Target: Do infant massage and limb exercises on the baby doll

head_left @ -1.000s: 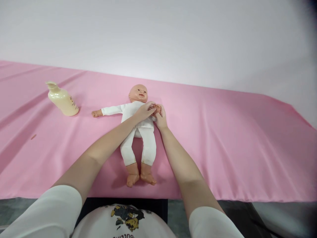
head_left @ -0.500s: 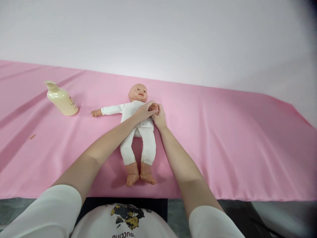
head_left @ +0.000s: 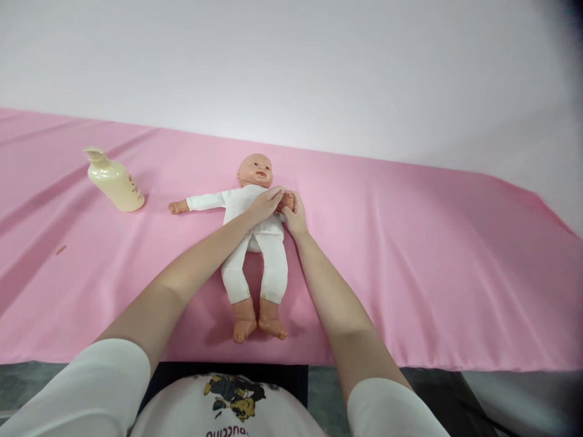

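A baby doll (head_left: pixel 272 258) with a white cloth body and bare plastic head, hands and feet lies on its back, head away from me. My left hand (head_left: pixel 268 203) reaches across its chest and closes on the doll's hand (head_left: pixel 286 201) at the right of the picture. From the other side, my right hand (head_left: pixel 297 217) holds that same doll's hand, its fingers partly hidden behind it. The doll's other arm (head_left: pixel 204 201) stretches out to the left on the cloth.
A pale yellow pump bottle (head_left: pixel 117 185) stands to the left of the doll. The table is covered with a pink cloth (head_left: pixel 432 255), creased in places. A small brownish strip (head_left: pixel 61 249) lies on it at the left. Behind rises a white wall (head_left: pixel 291 73).
My fingers have shifted slightly around the doll's hand, and more of that hand shows between them. The doll's body and the bottle stay where they were.
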Demonstrator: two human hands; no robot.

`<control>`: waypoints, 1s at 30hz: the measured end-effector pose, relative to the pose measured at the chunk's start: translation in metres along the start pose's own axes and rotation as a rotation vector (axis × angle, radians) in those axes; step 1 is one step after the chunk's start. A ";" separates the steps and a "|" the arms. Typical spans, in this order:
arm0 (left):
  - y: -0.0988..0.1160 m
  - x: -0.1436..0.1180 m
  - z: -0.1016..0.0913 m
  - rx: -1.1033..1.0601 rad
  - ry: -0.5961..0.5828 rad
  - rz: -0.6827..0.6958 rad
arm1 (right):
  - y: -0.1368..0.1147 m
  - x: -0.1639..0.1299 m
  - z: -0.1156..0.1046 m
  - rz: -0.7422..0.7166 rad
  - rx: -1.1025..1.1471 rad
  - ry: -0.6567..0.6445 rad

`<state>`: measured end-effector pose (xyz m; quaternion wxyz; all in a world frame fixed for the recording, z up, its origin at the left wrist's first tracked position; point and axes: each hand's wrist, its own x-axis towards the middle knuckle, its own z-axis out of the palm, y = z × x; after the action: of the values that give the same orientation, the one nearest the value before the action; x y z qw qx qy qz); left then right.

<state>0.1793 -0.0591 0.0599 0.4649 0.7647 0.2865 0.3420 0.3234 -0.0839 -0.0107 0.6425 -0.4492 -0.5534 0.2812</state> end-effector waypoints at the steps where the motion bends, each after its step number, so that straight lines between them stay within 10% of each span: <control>1: -0.001 0.001 0.000 -0.001 -0.003 0.002 | 0.000 0.000 0.000 0.012 0.023 -0.003; 21: -0.006 0.004 0.000 -0.072 -0.061 0.052 | 0.006 0.003 -0.003 0.058 0.150 -0.057; 30: -0.006 0.003 0.000 -0.066 -0.023 0.022 | -0.010 -0.009 0.003 -0.088 -0.120 0.050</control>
<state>0.1803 -0.0538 0.0554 0.4896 0.7559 0.2613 0.3474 0.3167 -0.0950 -0.0057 0.6396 -0.4691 -0.5724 0.2078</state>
